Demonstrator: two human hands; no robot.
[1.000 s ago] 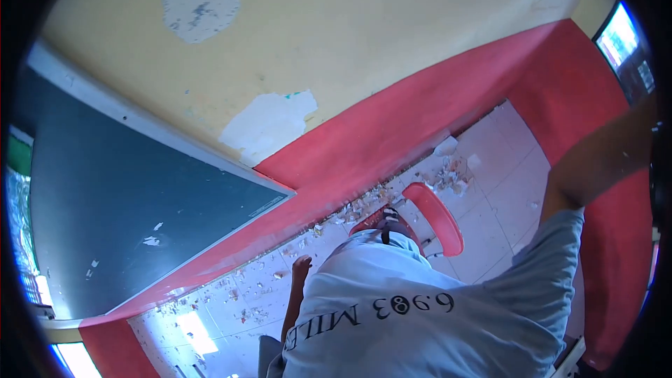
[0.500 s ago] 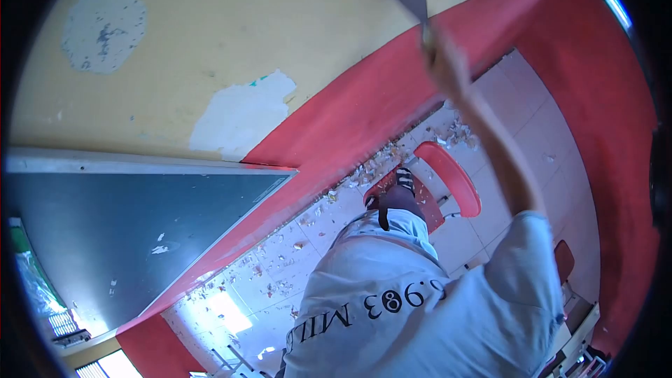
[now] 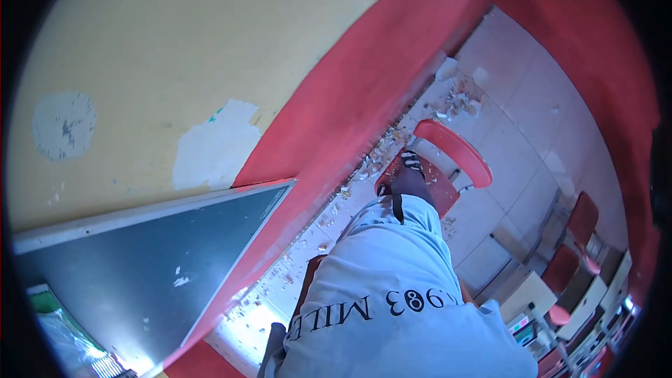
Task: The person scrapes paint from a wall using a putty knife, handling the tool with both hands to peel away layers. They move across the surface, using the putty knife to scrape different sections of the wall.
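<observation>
Beyond the hands, both out of view with opening and hold indeterminable, the wall on the left-hand side shows two apparently stripped patches amid intact paint, with uncleared flakes beside the chair.

Cream paint on the upper wall, with a roundish pale patch and a jagged pale patch above the dark board in its light frame. Below, a red band down to pale floor tiles, with flaky debris along the wall's foot. Near it, a red chair; at lower right, more red chairs among light-topped desks. Bright glare on the floor at lower left.
</observation>
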